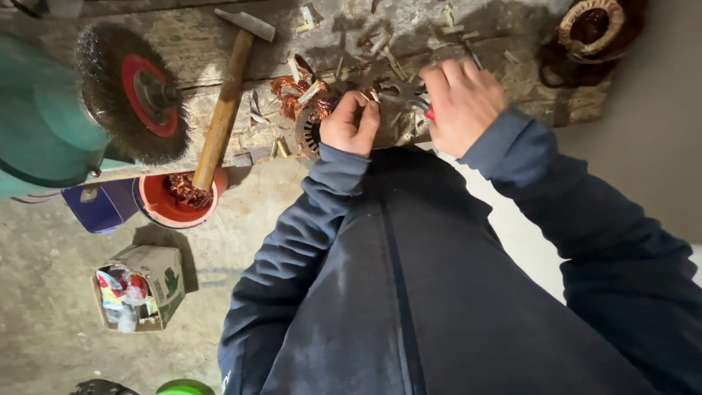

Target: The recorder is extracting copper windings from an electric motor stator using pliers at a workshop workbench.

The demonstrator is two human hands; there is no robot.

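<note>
A round slotted stator core (pixel 308 133) is held at the near edge of the wooden counter (pixel 183 69), where the left hand (pixel 352 123) is curled shut over its right side. Pliers (pixel 406 93) with red grips are clenched in the right hand (pixel 462 99), their jaws pointed left toward the core and the tangle of copper wire (pixel 292 95) just beyond it. The tool's long axis is laid roughly across the counter, from the right hand to the left. A hammer (pixel 227 102) is seen lying well to the left, beside a wire brush wheel (pixel 135 91).
</note>
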